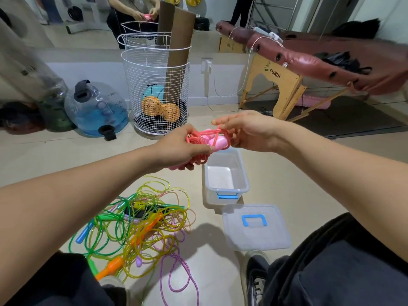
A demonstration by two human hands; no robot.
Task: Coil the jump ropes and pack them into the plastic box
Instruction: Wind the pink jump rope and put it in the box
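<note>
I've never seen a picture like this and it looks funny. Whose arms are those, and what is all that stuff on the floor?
The camera sits on a person's head and looks down, so you see that person's own two arms. There is only this one picture. The left hand and the right hand both hold a coiled pink jump rope with pink handles, just above an open clear plastic box with a blue latch. The box has no ropes in it yet. Its clear lid with a blue handle lies on the floor beside it. To the left lies a tangled pile of green, yellow, orange and purple jump ropes, waiting to be coiled.
</note>
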